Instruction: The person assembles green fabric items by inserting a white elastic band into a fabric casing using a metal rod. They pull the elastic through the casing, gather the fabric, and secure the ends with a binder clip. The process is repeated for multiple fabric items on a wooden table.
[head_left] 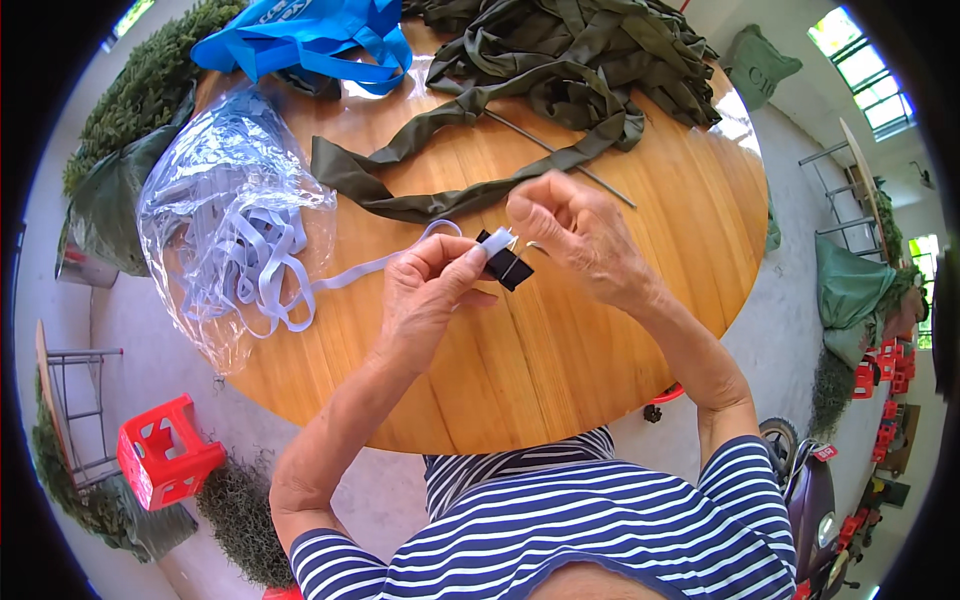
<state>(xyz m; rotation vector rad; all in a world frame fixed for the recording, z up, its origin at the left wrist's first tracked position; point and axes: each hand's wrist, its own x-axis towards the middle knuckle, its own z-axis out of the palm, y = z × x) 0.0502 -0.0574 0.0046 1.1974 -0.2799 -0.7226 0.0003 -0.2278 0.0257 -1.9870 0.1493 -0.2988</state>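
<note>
- Two hands meet over the middle of the round wooden counter [560, 340]: the left hand [425, 295] has its grip pinched shut on a black binder clip [505, 263], and the right hand [575, 230] pinches the white elastic band [350, 272] right at the clip.
- The elastic trails left into a clear plastic bag [215, 220] near the counter's left edge.
- Olive fabric strips [560, 60] crowd the far side.
- The near edge has bare wood.

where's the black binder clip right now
In the head view, the black binder clip sits mid-table, pinched between the left hand and right hand, clamped on the white elastic band.
</note>
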